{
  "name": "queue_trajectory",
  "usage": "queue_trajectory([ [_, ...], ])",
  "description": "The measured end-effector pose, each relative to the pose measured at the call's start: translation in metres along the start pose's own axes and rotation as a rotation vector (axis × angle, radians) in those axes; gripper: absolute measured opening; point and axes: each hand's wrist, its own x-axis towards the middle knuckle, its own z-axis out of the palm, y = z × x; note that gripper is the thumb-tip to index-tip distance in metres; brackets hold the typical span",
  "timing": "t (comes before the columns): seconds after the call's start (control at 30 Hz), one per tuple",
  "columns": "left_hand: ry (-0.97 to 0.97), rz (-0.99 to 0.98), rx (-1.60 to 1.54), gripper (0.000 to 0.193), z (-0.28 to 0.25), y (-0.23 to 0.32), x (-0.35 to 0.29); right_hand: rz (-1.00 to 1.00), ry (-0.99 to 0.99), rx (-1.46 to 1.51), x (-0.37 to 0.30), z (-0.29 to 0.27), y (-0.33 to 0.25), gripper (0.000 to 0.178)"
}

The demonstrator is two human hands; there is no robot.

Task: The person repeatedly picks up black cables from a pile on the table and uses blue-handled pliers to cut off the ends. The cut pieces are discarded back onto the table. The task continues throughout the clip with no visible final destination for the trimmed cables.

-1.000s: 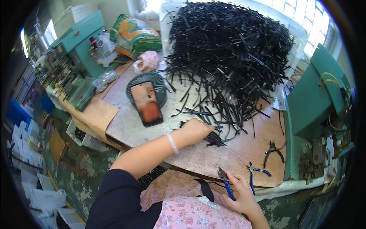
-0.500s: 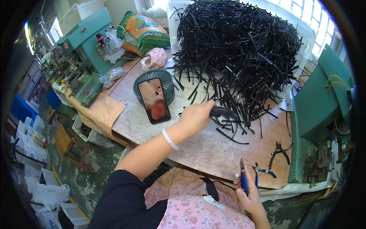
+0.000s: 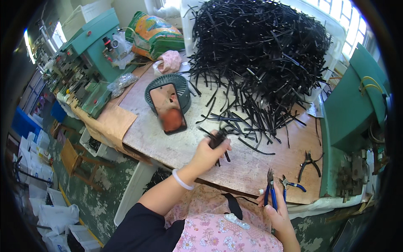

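On my feed I see a small factory workshop: a green machine (image 3: pixel 94 46) past the workbench's (image 3: pixel 147 143) left edge, another green machine (image 3: pixel 348 113) at its right, black strips (image 3: pixel 260 50) heaped along the far side, two pliers (image 3: pixel 310 164) near the front right corner, worn green-painted floor (image 3: pixel 105 197) beyond.
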Motion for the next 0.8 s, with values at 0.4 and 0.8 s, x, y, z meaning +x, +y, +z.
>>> queue_trajectory([
  [0.4,-0.333,-0.141,-0.336,0.041,0.007,0.039,-0.013,-0.336,0.034,-0.929,0.019,0.008,-0.033,0.072],
  [0.8,-0.43,-0.028,-0.437,0.015,0.019,0.043,-0.013,-0.55,-0.003,-1.197,0.019,0.014,-0.052,0.062],
])
